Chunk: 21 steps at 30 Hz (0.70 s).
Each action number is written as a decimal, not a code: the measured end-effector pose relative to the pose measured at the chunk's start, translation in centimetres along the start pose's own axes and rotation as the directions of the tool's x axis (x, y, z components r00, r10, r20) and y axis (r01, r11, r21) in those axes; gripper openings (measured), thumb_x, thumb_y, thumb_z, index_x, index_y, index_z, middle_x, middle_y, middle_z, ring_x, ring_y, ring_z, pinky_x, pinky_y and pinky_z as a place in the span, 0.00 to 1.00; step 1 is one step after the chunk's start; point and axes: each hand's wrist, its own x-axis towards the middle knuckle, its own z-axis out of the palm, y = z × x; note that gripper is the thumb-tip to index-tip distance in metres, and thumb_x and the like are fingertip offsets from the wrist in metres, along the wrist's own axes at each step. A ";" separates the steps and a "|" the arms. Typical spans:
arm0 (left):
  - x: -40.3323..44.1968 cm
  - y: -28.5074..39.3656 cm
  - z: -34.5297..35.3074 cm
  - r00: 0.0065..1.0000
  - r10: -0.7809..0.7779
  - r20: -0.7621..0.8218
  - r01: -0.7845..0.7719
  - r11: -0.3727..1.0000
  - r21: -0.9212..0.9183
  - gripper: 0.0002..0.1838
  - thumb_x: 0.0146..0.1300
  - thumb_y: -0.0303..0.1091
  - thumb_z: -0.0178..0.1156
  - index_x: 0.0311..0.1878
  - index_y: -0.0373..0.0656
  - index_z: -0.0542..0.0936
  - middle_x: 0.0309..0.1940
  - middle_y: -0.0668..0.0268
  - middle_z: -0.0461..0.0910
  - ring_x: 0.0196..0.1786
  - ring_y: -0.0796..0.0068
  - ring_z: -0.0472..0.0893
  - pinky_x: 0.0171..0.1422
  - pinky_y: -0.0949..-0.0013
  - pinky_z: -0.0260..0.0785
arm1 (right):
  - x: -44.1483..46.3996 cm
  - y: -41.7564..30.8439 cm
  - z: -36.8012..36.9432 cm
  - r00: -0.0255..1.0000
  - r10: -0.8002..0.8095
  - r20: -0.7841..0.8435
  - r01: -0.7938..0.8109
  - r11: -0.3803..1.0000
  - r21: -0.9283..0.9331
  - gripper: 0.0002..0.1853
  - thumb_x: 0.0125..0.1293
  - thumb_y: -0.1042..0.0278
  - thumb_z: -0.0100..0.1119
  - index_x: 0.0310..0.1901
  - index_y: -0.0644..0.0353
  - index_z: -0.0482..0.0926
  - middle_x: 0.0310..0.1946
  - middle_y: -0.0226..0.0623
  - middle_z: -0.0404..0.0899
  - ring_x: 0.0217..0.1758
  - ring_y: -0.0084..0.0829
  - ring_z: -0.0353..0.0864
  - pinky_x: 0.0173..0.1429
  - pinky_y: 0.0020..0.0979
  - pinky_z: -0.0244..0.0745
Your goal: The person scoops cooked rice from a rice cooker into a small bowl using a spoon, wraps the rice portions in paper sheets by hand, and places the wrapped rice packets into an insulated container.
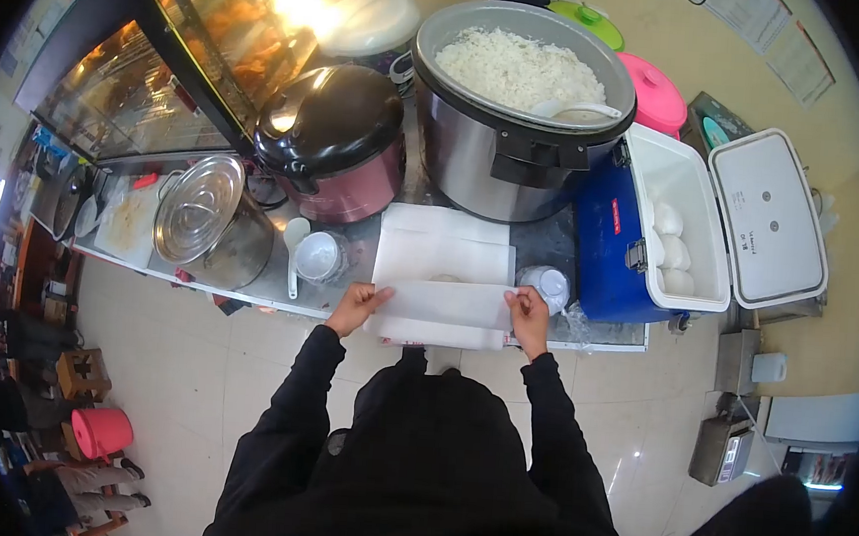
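Note:
A strip of white wrapping paper point(437, 305) is stretched between my two hands over a stack of white sheets point(442, 231) at the counter's front edge. My left hand point(355, 309) pinches the paper's left end, and my right hand point(529, 319) pinches its right end. A small pale shape peeks out just above the strip's upper edge; what it is I cannot make out. Left of the sheets stand a white bowl point(320, 256) and a white rice paddle point(295, 249). Close to my right hand is another white bowl point(548, 284) with clear plastic around it.
Behind the sheets stands a large open rice cooker point(487, 162) full of rice. A blue cooler box point(606, 231) holding wrapped white bundles is on the right. To the left are a pink rice cooker point(351, 178), a lidded steel pot point(241, 250) and a lit glass cabinet point(113, 96).

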 end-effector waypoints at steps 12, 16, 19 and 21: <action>1.6 1.8 -0.8 0.969 -0.244 -0.036 0.246 0.967 0.065 0.22 0.74 0.51 0.56 0.35 0.41 0.84 0.23 0.73 0.76 0.26 0.82 0.73 0.33 0.75 0.67 | -5.6 -6.2 6.2 0.578 -0.620 0.531 0.789 0.256 -0.559 0.25 0.61 0.72 0.54 0.62 0.51 0.76 0.66 0.28 0.74 0.74 0.26 0.67 0.68 0.52 0.58; 5.7 4.8 0.1 0.960 0.256 -0.112 -0.182 0.876 0.447 0.17 0.70 0.48 0.60 0.42 0.41 0.83 0.28 0.62 0.81 0.38 0.64 0.83 0.43 0.64 0.74 | -5.0 -6.1 5.7 0.564 -0.586 0.582 0.812 0.264 -0.521 0.25 0.63 0.70 0.53 0.64 0.51 0.74 0.67 0.27 0.72 0.74 0.25 0.66 0.68 0.55 0.54; 11.5 1.7 0.8 0.853 0.514 0.095 -0.397 0.520 0.756 0.18 0.64 0.44 0.64 0.51 0.44 0.80 0.39 0.59 0.83 0.51 0.57 0.81 0.53 0.56 0.72 | -4.3 -6.2 6.0 0.544 -0.624 0.560 0.821 0.258 -0.510 0.24 0.63 0.70 0.54 0.63 0.52 0.75 0.65 0.29 0.73 0.73 0.25 0.67 0.68 0.54 0.53; 13.4 1.9 1.5 0.899 0.416 0.136 -0.314 0.395 0.863 0.20 0.62 0.42 0.66 0.54 0.46 0.78 0.46 0.60 0.81 0.58 0.56 0.77 0.58 0.51 0.68 | -3.6 -6.3 6.1 0.535 -0.680 0.502 0.819 0.273 -0.504 0.23 0.63 0.71 0.55 0.62 0.53 0.75 0.63 0.30 0.75 0.71 0.26 0.69 0.67 0.54 0.53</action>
